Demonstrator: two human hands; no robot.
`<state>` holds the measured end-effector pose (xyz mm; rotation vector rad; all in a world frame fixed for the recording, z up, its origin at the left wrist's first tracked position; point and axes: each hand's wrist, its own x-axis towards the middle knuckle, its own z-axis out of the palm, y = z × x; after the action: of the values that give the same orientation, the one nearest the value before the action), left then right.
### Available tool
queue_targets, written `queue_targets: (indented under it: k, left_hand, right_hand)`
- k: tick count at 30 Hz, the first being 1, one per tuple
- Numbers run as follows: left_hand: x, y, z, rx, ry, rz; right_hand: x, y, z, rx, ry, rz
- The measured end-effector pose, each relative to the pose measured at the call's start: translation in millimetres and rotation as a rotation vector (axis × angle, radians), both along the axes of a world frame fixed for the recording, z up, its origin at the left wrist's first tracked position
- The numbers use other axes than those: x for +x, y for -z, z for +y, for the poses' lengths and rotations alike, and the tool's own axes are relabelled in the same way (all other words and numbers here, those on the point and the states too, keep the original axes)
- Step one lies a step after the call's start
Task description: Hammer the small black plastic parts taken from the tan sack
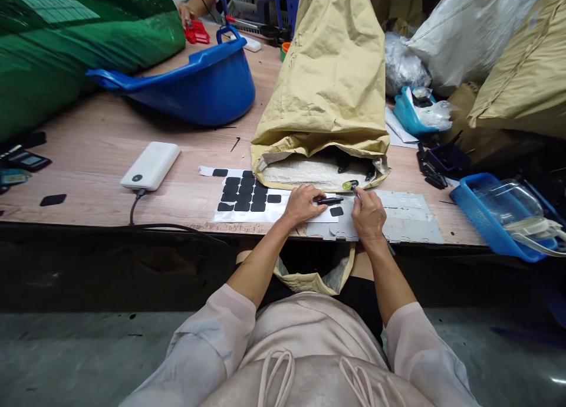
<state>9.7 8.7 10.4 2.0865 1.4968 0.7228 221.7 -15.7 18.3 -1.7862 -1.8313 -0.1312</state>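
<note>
My left hand rests at the table's front edge, its fingers closed on a slim black part that points to the right. My right hand grips a small hammer with a yellow-green face; its head stands just above and right of the black part. Under my left hand lies a white sheet bearing rows of black rounded stickers. One loose black sticker sits between my hands. Beneath my right hand is a grey flat plate.
An open tan sack lies behind my hands, dark parts inside its mouth. Left stand a white power bank with a cable and a blue basin. A blue basket is at right. A person's hand shows at the back.
</note>
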Motion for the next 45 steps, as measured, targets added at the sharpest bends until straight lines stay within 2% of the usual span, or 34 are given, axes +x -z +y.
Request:
queue_targets:
  k: [6,12,15,18,21,24,27,30,33,35,36,39,41,43,45]
  left_hand:
    - [-2.0,1.4,0.3,-0.005,0.016,0.006]
    - [-5.2,-6.0,-4.1,0.040,0.072,0.007]
    - [-8.8,-11.2,-32.5,0.134,0.167,-0.042]
    - [-14.1,-8.0,-81.3,0.159,0.336,-0.104]
    - [-18.5,9.0,-125.5,0.048,0.421,-0.056]
    - [-20.4,34.2,-142.6,-0.145,0.300,0.144]
    - [-20.5,51.7,-137.7,-0.369,0.148,0.394]
    - [-18.0,49.4,-132.6,-0.461,0.152,0.470]
    - [-10.5,28.5,-132.0,-0.347,0.317,0.223]
    - [-1.8,9.8,-123.3,-0.197,0.365,-0.016]
    - [3.5,0.7,-113.4,-0.113,0.341,-0.118]
    - [22.5,-20.7,-58.8,0.106,0.125,-0.275]
    - [36.7,-27.9,-9.5,0.152,-0.063,-0.235]
    - [51.3,-29.9,37.2,0.116,-0.212,-0.139]
    - [65.1,-28.8,72.2,0.040,-0.275,-0.045]
  right_hand:
    - [-3.3,16.4,2.2,0.009,0.063,-0.149]
    - [-7.1,16.5,-0.3,0.010,0.071,-0.210]
    - [-6.8,15.6,-0.6,-0.004,0.080,-0.221]
    - [-7.2,15.7,-0.7,-0.024,0.081,-0.226]
    - [-7.9,16.4,-0.4,-0.039,0.081,-0.226]
    - [-8.5,16.6,0.0,-0.054,0.089,-0.220]
    - [-8.9,15.9,-0.1,-0.075,0.094,-0.222]
    - [-9.3,15.0,-0.5,-0.083,0.093,-0.229]
    - [-9.8,14.8,-0.9,-0.072,0.089,-0.236]
    - [-10.2,15.0,-1.1,-0.067,0.084,-0.245]
    - [-10.3,15.1,-1.1,-0.066,0.083,-0.250]
    - [-10.9,15.2,-1.6,-0.064,0.084,-0.259]
    - [-11.3,15.0,-2.2,-0.058,0.082,-0.261]
    - [-11.6,14.9,-2.8,-0.053,0.077,-0.259]
    - [-11.8,15.0,-3.2,-0.051,0.072,-0.253]
